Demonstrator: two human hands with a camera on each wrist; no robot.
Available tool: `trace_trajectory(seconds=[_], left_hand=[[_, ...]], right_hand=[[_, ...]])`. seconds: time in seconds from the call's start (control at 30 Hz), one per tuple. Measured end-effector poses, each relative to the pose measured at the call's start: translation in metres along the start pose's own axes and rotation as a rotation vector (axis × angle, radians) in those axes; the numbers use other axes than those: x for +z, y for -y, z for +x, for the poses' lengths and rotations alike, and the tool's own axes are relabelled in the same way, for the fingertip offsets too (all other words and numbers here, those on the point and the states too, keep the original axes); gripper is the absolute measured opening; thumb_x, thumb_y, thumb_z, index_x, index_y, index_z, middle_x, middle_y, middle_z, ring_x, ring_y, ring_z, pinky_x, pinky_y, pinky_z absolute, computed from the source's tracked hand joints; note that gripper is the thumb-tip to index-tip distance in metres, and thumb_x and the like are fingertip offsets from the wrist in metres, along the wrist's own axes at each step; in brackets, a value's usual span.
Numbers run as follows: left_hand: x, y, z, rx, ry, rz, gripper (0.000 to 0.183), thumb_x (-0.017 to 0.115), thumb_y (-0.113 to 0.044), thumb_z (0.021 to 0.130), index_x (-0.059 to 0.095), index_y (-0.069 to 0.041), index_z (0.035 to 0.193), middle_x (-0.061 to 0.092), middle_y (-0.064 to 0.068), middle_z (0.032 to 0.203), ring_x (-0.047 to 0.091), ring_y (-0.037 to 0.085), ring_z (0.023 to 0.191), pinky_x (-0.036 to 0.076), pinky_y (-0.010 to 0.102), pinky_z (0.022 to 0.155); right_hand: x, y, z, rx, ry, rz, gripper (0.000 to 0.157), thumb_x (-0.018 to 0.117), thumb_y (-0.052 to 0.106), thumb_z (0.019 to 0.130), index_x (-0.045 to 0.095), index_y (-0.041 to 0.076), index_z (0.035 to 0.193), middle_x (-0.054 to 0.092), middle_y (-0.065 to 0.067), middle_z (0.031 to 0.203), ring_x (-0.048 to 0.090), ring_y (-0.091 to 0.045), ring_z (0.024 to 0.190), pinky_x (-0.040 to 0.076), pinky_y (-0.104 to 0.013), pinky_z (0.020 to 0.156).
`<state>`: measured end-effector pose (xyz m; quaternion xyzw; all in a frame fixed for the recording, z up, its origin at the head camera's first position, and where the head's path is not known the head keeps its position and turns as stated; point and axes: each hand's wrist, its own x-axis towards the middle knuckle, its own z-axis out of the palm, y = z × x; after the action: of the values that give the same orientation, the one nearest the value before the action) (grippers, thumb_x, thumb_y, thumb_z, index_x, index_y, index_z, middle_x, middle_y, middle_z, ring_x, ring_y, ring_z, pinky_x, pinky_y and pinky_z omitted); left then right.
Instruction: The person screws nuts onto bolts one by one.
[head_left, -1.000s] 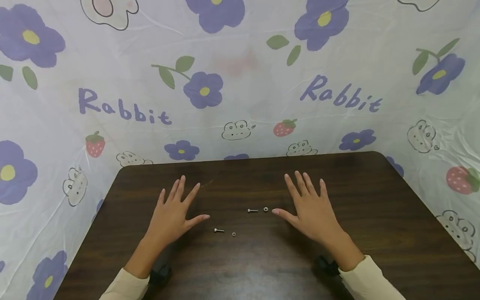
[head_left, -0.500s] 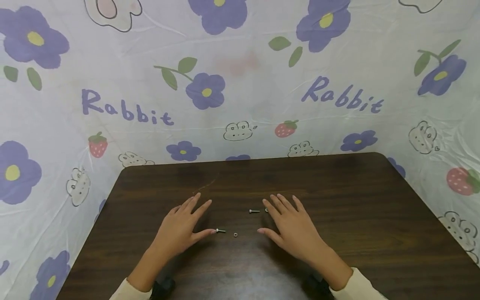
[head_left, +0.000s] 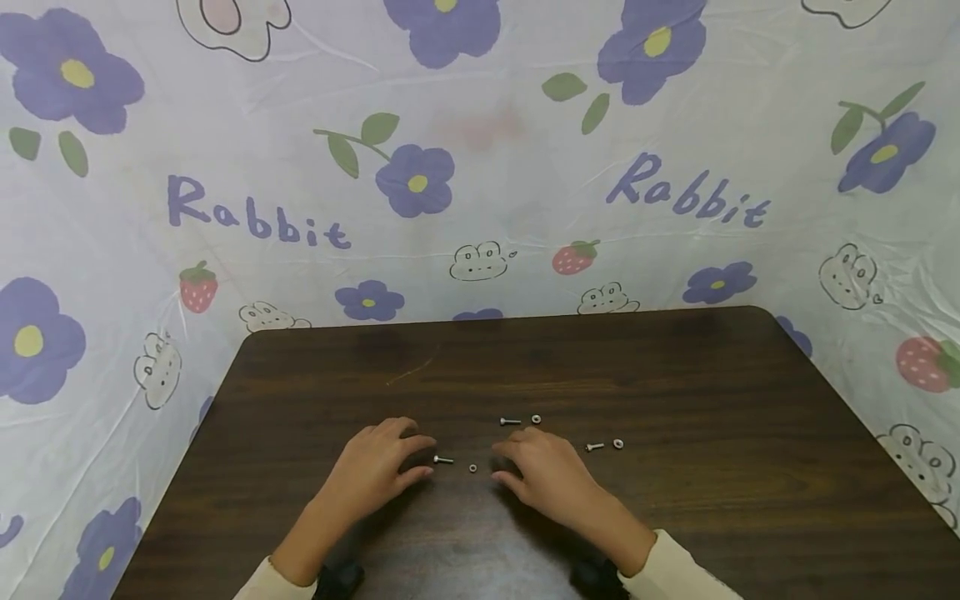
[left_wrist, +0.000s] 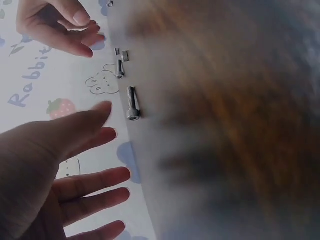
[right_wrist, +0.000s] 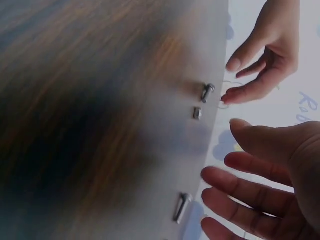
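My left hand [head_left: 378, 462] hovers just left of the nearest socket-head bolt [head_left: 444, 460], fingers loosely bent, holding nothing. A small nut [head_left: 472, 468] lies right of that bolt, between both hands. My right hand [head_left: 551, 475] is right of the nut, its fingers slightly bent and empty. In the left wrist view the bolt [left_wrist: 132, 105] lies beyond the thumb, apart from it. The right wrist view shows a nut [right_wrist: 197, 113] and a bolt [right_wrist: 207, 92] past the right thumb.
Behind my right fingertips lie a second bolt [head_left: 510, 422] and nut [head_left: 536, 419]. To the right of that hand are a third bolt [head_left: 595, 447] and nut [head_left: 618, 444]. The dark wooden table [head_left: 675, 367] meets a printed cloth [head_left: 517, 192] at the back.
Both hands have moved inward and toward the near bolt and nut, their spread fingers now bent. The third bolt and nut, earlier hidden by the right hand, now show.
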<state>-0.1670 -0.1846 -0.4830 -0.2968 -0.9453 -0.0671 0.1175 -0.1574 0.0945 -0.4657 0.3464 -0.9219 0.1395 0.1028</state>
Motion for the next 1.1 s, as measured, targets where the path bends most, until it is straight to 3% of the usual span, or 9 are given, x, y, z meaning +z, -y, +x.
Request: trace_trajectory(seconds=[0.17,0.53,0.7,1.1], left_hand=[[0.006,0.0,0.005,-0.023,-0.006,0.0,0.032,0.083,-0.041,0.084,0.078,-0.025,0.111,0.066,-0.002,0.106,0.064,0.017,0.092,0.056,0.036,0.073],[0.011,-0.004,0.011,-0.042,0.002,-0.015,0.025,0.087,-0.039,0.079,0.08,-0.027,0.1,0.064,-0.006,0.097,0.061,0.015,0.09,0.054,0.037,0.075],[0.014,-0.004,0.013,-0.039,0.011,0.006,0.024,0.088,-0.04,0.077,0.08,-0.029,0.098,0.064,-0.008,0.095,0.059,0.013,0.088,0.053,0.035,0.074],[0.017,-0.004,0.014,-0.046,0.005,0.02,0.019,0.087,-0.039,0.078,0.081,-0.031,0.094,0.064,-0.008,0.094,0.059,0.013,0.085,0.053,0.033,0.071]], right_hand=[[0.008,0.005,0.01,0.02,0.012,0.038,0.017,0.084,0.026,0.086,0.08,0.015,0.097,0.066,0.004,0.081,0.061,-0.011,0.068,0.052,-0.028,0.055],[0.025,0.008,0.025,0.028,0.06,0.055,0.016,0.083,0.03,0.085,0.08,0.016,0.091,0.054,0.009,0.067,0.049,-0.004,0.057,0.039,-0.021,0.048],[0.029,0.008,0.028,0.045,0.079,0.072,0.023,0.085,0.028,0.084,0.081,0.012,0.1,0.056,0.008,0.067,0.046,-0.001,0.054,0.038,-0.018,0.047],[0.032,0.006,0.032,0.018,0.08,0.103,0.008,0.086,0.024,0.083,0.082,0.018,0.086,0.062,0.007,0.07,0.051,-0.001,0.055,0.04,-0.019,0.046]])
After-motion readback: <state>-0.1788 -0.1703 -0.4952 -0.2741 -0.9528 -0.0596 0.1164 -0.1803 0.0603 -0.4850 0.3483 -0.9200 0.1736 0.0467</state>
